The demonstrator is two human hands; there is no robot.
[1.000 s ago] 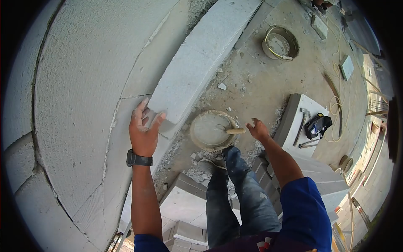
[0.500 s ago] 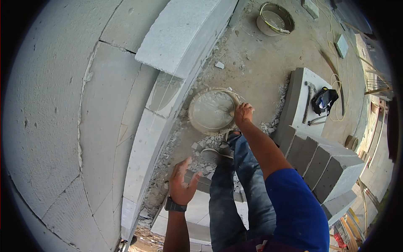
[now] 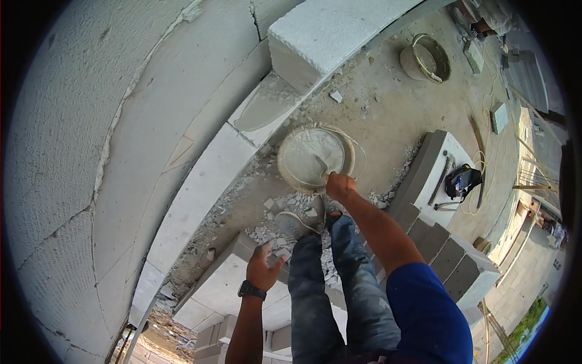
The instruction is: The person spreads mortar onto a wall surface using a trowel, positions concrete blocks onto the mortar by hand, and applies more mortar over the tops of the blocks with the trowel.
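The right hand is closing its fingers around the trowel, which is dipping into wet mix in the near bucket. The left hand is holding nothing. Scooping slowly should be stopping spills.

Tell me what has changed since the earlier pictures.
The left hand has come off the end of the wall block and drawn back beside the legs, open. The right hand, open beside the trowel at first, now grips it. The trowel's far end is still in the mortar bucket.
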